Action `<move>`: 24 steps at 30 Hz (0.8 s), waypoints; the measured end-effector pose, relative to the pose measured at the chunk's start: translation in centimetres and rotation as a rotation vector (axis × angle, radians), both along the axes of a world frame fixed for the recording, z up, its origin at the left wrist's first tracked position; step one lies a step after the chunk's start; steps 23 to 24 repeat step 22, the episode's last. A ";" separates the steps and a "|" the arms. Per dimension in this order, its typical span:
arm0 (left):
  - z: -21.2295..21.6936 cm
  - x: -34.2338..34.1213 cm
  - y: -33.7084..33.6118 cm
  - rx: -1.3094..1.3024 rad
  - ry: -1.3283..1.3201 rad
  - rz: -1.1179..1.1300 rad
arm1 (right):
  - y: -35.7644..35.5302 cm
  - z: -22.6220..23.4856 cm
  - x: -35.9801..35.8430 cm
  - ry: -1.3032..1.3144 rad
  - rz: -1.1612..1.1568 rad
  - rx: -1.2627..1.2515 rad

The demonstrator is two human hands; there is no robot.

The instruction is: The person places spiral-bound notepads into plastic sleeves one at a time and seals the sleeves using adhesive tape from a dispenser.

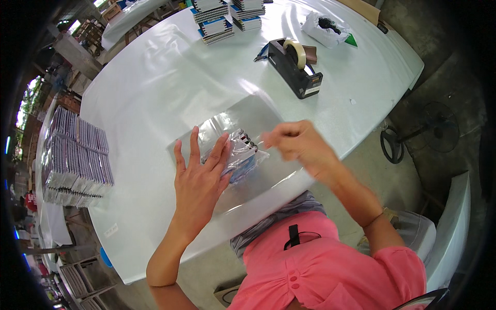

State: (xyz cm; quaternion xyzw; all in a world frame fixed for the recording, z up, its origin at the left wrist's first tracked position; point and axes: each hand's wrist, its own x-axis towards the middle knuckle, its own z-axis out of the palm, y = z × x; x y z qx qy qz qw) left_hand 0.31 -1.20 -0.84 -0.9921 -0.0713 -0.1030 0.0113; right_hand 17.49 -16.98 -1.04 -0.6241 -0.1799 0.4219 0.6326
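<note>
1. At the left edge of the frame, a block of wrapped notebook bundles (77, 160) lies on a side surface, well apart from the hands.
2. Left of centre, the left hand (199, 178) lies flat with its fingers spread, pressing on the near left part of the clear-wrapped notebook pack (243, 155).
3. The pack sits at the centre of the frame on a clear plastic sheet (243, 116) spread over the white surface (155, 82), between the two hands; its long axis appears to run from lower left to upper right.
4. Just right of the pack, the right hand (297, 144) hovers with fingertips drawn together as if pinching; it is blurred, so what it pinches cannot be told.
5. The left hand is the nearer one, touching the pack.
6. In the upper right stands a black tape dispenser (297, 67); spiral notebook stacks (227, 15) lie along the top.
</note>
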 end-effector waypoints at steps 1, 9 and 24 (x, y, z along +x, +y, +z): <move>-0.2 0.1 0.0 -0.005 -0.003 -0.001 | 0.6 0.4 -1.5 0.110 0.049 0.023; -0.7 0.3 0.5 0.031 -0.023 0.034 | 0.8 -6.7 -7.4 0.028 -0.095 -0.062; -0.6 0.3 0.3 0.069 0.010 0.039 | 2.6 -1.5 -6.6 -0.055 -0.114 0.211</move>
